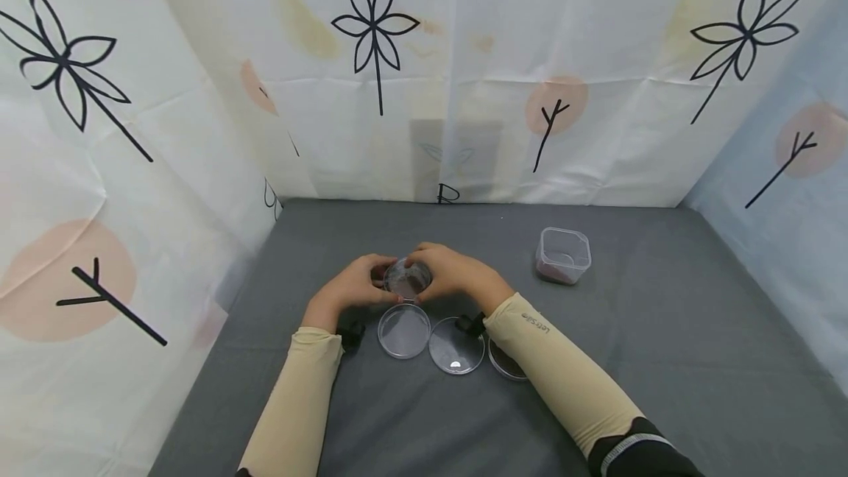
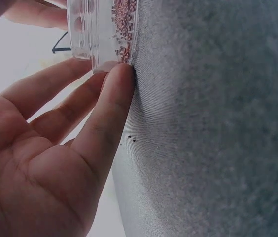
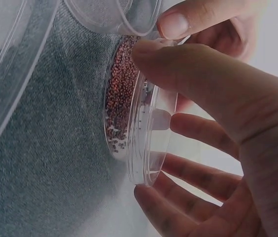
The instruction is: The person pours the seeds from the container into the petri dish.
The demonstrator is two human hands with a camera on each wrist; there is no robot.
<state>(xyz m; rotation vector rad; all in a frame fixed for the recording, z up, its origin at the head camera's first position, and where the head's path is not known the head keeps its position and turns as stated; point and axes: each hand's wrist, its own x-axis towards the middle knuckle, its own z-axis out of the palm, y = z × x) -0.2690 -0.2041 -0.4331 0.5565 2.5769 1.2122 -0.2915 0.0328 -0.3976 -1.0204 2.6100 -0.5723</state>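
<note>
A clear, round, lidded plastic dish [image 1: 405, 282] sits on the cloth between both hands. Small reddish-brown grains [image 3: 120, 94] show through its lower wall. My left hand [image 1: 354, 287] holds the dish from the left, the thumb low at its base and fingers round the far side. From the right, my right hand [image 1: 457, 274] grips the rim, its thumb on the near edge and fingers behind. Right in front lies another clear round dish [image 1: 404, 331], and beside that a second one [image 1: 457, 348]. A third dish [image 1: 505, 365] is partly hidden under the right sleeve.
A clear square plastic box [image 1: 563, 256] with reddish contents low inside stands at the back right. Grey cloth [image 1: 662, 300] covers the table, and patterned white curtains [image 1: 464, 57] hang around it. A few dark specks [image 2: 132, 138] lie on the cloth near the left thumb.
</note>
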